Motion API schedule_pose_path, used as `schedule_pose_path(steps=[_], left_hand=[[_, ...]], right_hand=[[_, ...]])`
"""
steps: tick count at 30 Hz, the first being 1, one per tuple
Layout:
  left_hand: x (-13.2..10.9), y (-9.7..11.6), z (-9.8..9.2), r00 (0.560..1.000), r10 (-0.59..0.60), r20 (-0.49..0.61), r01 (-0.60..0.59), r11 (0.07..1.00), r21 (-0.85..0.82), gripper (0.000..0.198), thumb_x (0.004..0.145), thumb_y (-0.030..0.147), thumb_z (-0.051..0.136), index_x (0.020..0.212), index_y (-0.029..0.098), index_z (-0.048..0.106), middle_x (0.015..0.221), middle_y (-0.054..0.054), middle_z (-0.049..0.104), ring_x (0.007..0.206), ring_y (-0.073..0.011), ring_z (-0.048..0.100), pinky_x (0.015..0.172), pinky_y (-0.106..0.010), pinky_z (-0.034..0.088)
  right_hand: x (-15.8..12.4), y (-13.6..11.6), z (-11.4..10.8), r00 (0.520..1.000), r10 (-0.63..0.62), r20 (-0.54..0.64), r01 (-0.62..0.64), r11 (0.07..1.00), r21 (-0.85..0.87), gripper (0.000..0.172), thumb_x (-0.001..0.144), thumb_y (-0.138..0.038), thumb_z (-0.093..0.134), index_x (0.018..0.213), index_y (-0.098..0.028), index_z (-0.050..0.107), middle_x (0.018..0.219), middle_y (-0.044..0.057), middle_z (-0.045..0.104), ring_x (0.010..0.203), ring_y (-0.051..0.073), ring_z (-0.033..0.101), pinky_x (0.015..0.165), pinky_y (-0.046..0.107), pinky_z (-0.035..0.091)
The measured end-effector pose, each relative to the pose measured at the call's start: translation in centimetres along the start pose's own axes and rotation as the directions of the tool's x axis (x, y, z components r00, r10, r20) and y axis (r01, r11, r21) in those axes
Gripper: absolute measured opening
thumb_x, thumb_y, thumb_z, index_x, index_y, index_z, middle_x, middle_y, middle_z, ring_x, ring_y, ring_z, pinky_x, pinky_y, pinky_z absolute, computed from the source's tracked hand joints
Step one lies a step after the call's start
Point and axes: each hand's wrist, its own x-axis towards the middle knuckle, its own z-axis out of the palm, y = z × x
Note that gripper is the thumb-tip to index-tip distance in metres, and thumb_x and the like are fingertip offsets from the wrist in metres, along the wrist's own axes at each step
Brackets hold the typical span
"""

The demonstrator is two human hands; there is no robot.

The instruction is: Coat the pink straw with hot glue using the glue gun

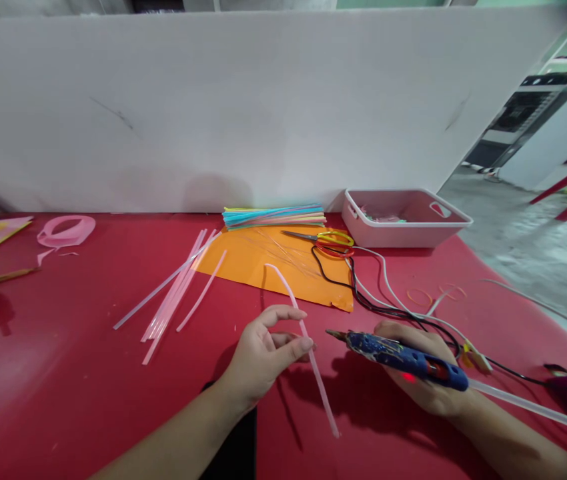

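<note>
Between the thumb and fingers of my left hand is a thin pink straw, bent near its far end and held above the red table. My right hand is wrapped around a blue hot glue gun. The gun's worn nozzle points left toward the straw, a small gap apart from it. From its rear runs a long translucent glue stick, and a red light glows on its underside. Several more pink straws lie left of my left hand, with a shorter one beside them.
An orange sheet lies ahead, with a bundle of coloured strips at its back edge and scissors on its right. Behind the cords stands a pink basket. A pink tape roll lies far left. A white panel bounds the back.
</note>
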Motion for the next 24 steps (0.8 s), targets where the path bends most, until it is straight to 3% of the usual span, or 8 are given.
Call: schedule_pose_path(steps=[5, 8, 10, 12, 17, 24], left_hand=[[0.1, -0.4, -0.1, 0.999, 0.011, 0.043, -0.011, 1.0, -0.003, 0.067, 0.067, 0.025, 0.095, 0.122, 0.015, 0.057, 0.066, 0.002, 0.072, 0.062, -0.0088, 0.068, 0.066, -0.019, 0.054], [0.0, -0.5, 0.0, 0.996, 0.08, 0.037, -0.083, 0.994, 0.068, 0.069, 0.069, 0.019, 0.092, 0.127, 0.019, 0.056, 0.11, -0.007, 0.075, 0.065, -0.005, 0.067, 0.069, -0.021, 0.056], [-0.1, -0.6, 0.0, 0.992, 0.118, 0.054, -0.124, 0.984, 0.128, 0.075, 0.071, 0.017, 0.09, 0.135, 0.024, 0.054, 0.145, -0.013, 0.06, 0.067, -0.0027, 0.066, 0.067, -0.021, 0.056], [-0.2, -0.7, -0.1, 0.989, 0.108, 0.098, -0.125, 0.975, 0.183, 0.08, 0.074, 0.017, 0.087, 0.144, 0.028, 0.05, 0.158, -0.016, 0.049, 0.069, -0.0022, 0.065, 0.064, -0.02, 0.054], [-0.1, -1.0, -0.5, 0.986, 0.06, 0.155, -0.094, 0.97, 0.223, 0.079, 0.078, 0.019, 0.085, 0.148, 0.03, 0.051, 0.166, -0.016, 0.041, 0.07, -0.0021, 0.06, 0.06, -0.018, 0.048], [-0.3, -0.8, -0.5, 0.983, 0.059, 0.176, -0.093, 0.976, 0.195, 0.083, 0.077, 0.021, 0.087, 0.152, 0.031, 0.052, 0.168, -0.015, 0.041, 0.071, -0.0024, 0.058, 0.059, -0.018, 0.049]], right_hand=[[-0.1, 0.3, 0.0, 1.0, -0.008, 0.013, 0.009, 1.0, -0.014, 0.01, 0.085, -0.017, 0.06, 0.093, -0.023, 0.064, 0.069, 0.001, 0.07, 0.051, 0.016, 0.064, 0.049, 0.025, 0.052], [0.0, 0.3, 0.1, 1.0, -0.018, 0.023, 0.018, 1.0, -0.002, 0.011, 0.085, -0.016, 0.06, 0.093, -0.023, 0.064, 0.068, 0.0, 0.069, 0.05, 0.015, 0.062, 0.048, 0.025, 0.049], [0.1, 0.2, 0.2, 0.998, -0.045, 0.036, 0.045, 0.999, 0.003, 0.013, 0.085, -0.016, 0.059, 0.094, -0.023, 0.064, 0.071, 0.001, 0.07, 0.053, 0.014, 0.064, 0.049, 0.024, 0.05], [0.2, 0.1, 0.3, 0.995, -0.051, 0.082, 0.05, 0.999, 0.009, 0.014, 0.085, -0.017, 0.058, 0.095, -0.023, 0.065, 0.074, 0.002, 0.072, 0.056, 0.014, 0.066, 0.051, 0.024, 0.05], [0.2, 0.2, 0.4, 0.981, -0.021, 0.193, 0.013, 0.999, 0.041, 0.015, 0.083, -0.025, 0.059, 0.096, -0.022, 0.067, 0.075, 0.002, 0.073, 0.057, 0.014, 0.064, 0.052, 0.024, 0.048], [-0.6, 1.2, 1.0, 0.973, 0.095, 0.211, -0.108, 0.993, 0.052, 0.013, 0.088, -0.028, 0.058, 0.095, -0.021, 0.068, 0.081, 0.005, 0.073, 0.064, 0.016, 0.066, 0.058, 0.027, 0.048]])
